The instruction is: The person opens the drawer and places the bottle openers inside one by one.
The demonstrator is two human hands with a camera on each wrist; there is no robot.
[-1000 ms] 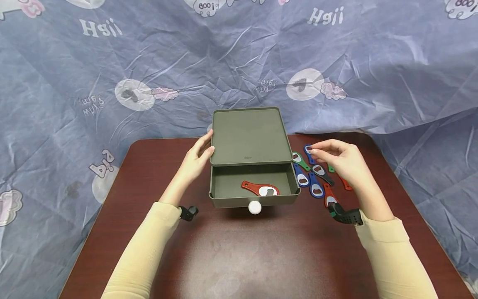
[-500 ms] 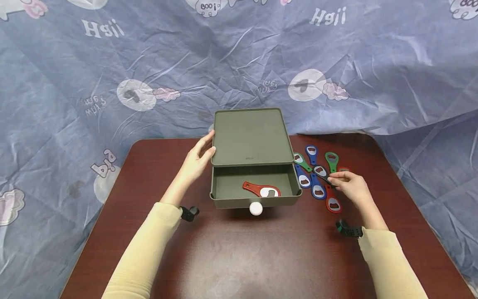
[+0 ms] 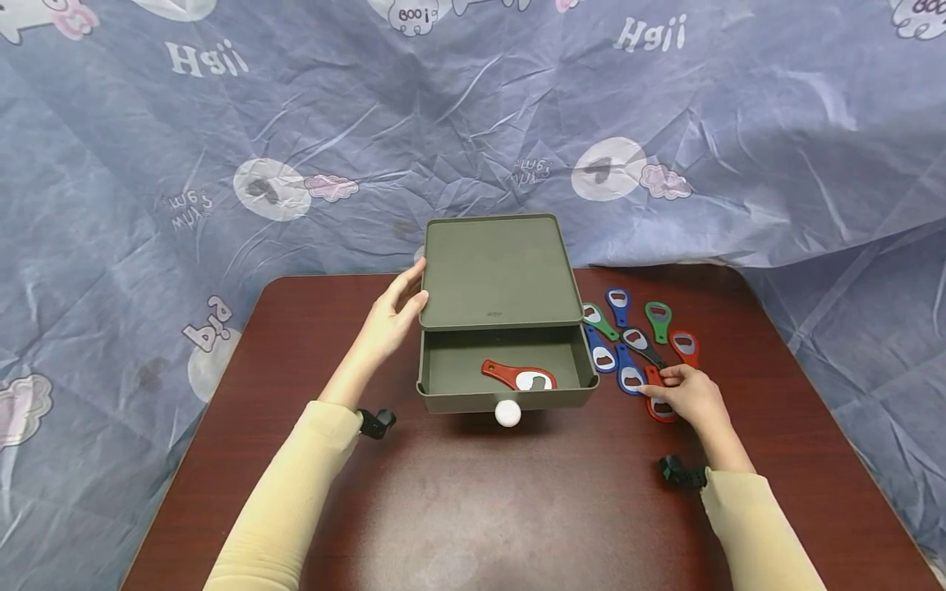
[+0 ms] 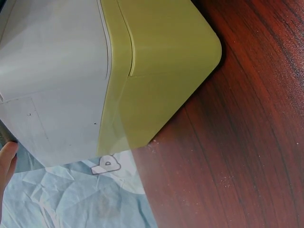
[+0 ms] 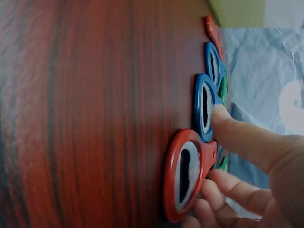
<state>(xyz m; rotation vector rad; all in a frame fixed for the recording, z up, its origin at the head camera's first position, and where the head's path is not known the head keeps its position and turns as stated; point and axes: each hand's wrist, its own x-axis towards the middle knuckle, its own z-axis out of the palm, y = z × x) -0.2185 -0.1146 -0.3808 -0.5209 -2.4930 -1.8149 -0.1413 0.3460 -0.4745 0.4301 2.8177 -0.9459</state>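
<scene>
In the head view, my left hand (image 3: 390,318) rests against the left side of an olive-green drawer box (image 3: 502,271), fingers extended. The left wrist view shows the box's side wall (image 4: 161,95) and a fingertip at the edge. The drawer (image 3: 451,402) is pulled out, with a red bottle opener (image 3: 519,376) lying inside. My right hand (image 3: 692,396) is low over another red bottle opener (image 3: 660,408) on the table. Its thumb and fingers are apart, straddling that opener's handle. In the right wrist view, the thumb (image 5: 232,126) is beside a blue bottle opener (image 5: 203,107).
Several more bottle openers lie right of the box: blue (image 3: 617,304), green (image 3: 658,318), black (image 3: 641,345) and red (image 3: 685,346). A white knob (image 3: 507,413) sticks out from the drawer front. A printed blue cloth (image 3: 473,123) hangs behind the brown table (image 3: 443,501).
My right hand has moved down and toward me, from above the back openers to the front red bottle opener, uncovering the green and red ones. The left hand stays at the box.
</scene>
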